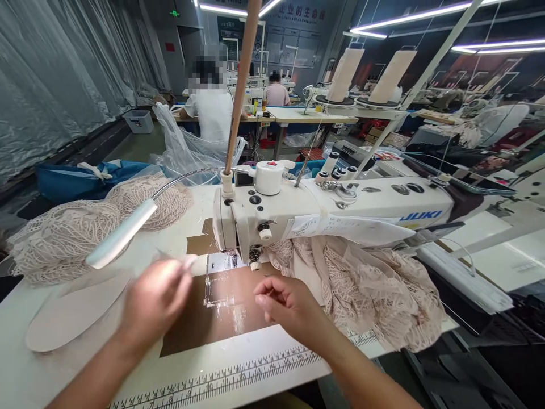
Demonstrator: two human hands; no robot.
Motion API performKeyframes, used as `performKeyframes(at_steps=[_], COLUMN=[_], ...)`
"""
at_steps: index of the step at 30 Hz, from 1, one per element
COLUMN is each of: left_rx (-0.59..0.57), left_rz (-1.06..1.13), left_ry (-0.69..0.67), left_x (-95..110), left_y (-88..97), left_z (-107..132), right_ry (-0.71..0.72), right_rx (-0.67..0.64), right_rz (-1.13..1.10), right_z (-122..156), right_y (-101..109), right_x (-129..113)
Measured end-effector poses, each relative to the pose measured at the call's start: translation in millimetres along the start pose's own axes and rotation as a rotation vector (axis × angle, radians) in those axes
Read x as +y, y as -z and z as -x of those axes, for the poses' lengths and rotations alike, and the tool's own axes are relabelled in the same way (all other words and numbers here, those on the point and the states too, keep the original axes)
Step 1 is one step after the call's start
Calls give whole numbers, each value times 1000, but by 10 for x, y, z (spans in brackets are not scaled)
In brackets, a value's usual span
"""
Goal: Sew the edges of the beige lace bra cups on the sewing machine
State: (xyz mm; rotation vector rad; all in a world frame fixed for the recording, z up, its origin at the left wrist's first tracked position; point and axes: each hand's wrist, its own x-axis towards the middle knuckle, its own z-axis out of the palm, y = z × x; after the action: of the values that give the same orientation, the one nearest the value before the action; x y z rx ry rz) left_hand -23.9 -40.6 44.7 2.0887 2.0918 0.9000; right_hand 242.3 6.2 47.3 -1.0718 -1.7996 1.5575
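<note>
My left hand is blurred by motion over the white table, left of the needle area; its fingers look curled around a thin pale piece that I cannot name. My right hand hovers over the brown patch on the table, its fingers curled in a loose pinch with nothing visible in them. A white JUKI sewing machine stands just behind both hands. Beige lace fabric lies bunched under the machine arm, right of my right hand.
A pile of lace pieces sits at the left, with a flat pale cut piece in front. A gooseneck lamp reaches over the table. A printed ruler runs along the front edge. Thread cones stand behind; people sit at far tables.
</note>
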Motion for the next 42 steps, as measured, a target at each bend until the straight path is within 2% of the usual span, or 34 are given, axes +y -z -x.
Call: performKeyframes(at_steps=[1, 4, 7, 9, 12, 15, 17, 18, 20, 24, 26, 28, 34, 42], left_rx=[-64, -149, -188, -208, -274, -475, -569, -567, -468, -284, -268, -262, -298, -264], left_rz=[-203, -274, -275, -282, -239, 5, 174, 215, 189, 17, -10, -20, -43, 27], left_ry=[-124, -226, -262, -278, -274, -235, -224, -224, -261, -473, -554, -576, -580, -541], left_x=[102, 338, 424, 439, 452, 428, 371, 331, 241, 97, 71, 64, 14, -59], left_y=[-175, -637, -843, -829, -641, -388, -301, -302, -389, -659, -723, -738, -750, -771], left_z=[-49, -81, 17, 78, 70, -48, -126, -150, -160, -128, -148, -193, -280, -279], right_ry=[40, 146, 185, 220, 255, 260, 253, 244, 213, 156, 128, 113, 96, 136], right_rx=[-2, -21, -68, -110, -157, -168, -133, -108, -69, -58, -37, -1, 42, -9], right_rz=[126, 479, 710, 837, 1012, 1115, 1166, 1189, 1220, 1204, 1188, 1182, 1217, 1259], right_z=[-53, -229, -361, -409, -440, -454, -465, -471, -484, -505, -518, -536, -578, -546], right_y=[-7, -43, -121, -195, -298, -365, -396, -410, -433, -450, -450, -453, -474, -433], right_x=[-29, -60, -1, 66, 162, 231, 260, 268, 270, 240, 231, 234, 247, 221])
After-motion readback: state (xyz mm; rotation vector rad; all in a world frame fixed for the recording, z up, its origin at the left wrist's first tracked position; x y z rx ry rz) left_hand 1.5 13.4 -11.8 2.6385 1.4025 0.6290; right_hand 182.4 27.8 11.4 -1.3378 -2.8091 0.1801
